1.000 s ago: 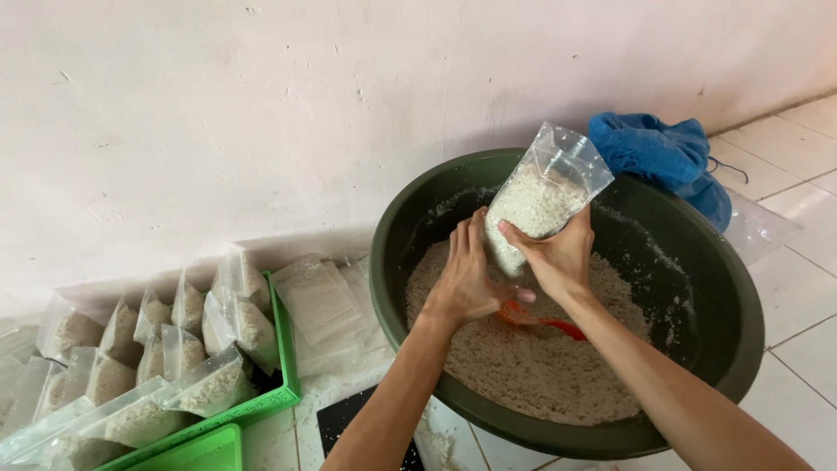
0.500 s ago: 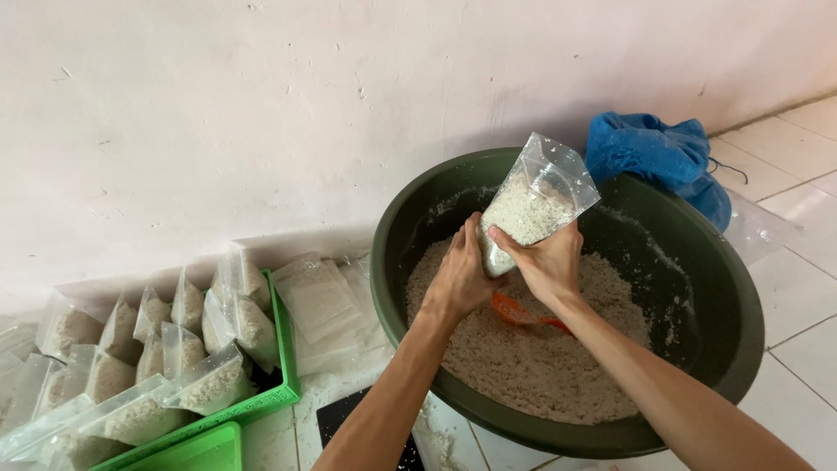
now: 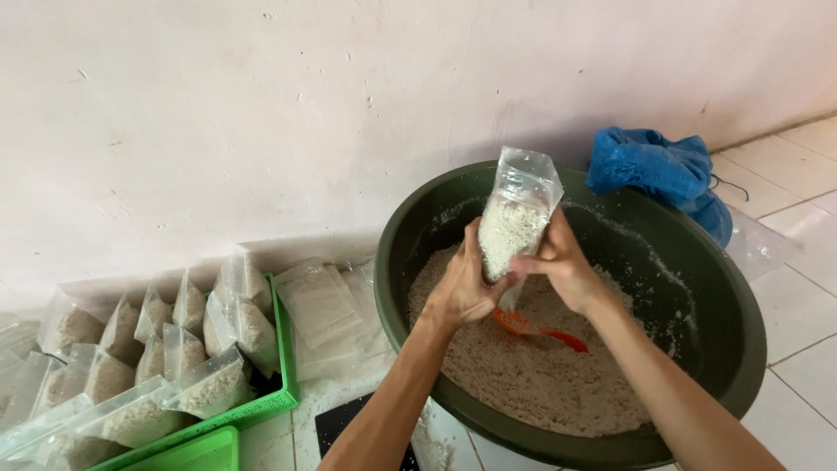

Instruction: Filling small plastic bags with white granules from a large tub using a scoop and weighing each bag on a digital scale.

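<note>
Both hands, left hand (image 3: 460, 288) and right hand (image 3: 558, 262), clasp the upright clear bag (image 3: 514, 218) (half-filled with grain) between closed fingers above the basin (image 3: 697, 349).

Glossy clear plastic bag (image 3: 516, 214) (grainy white filling), matt plastic basin (image 3: 697, 305).

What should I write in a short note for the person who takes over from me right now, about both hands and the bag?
Left hand: closed around the clear bag from the left side.
Right hand: grips the same bag from the right; its fingers pinch the lower part.
The bag is held upright over the dark green basin, partly filled with white grain, top open.
The basin holds loose grain with an orange scoop lying in it.
Done: many filled bags stand in the green tray to the left.
Left: this bag is not yet closed or put in the tray; much grain remains in the basin.
</note>
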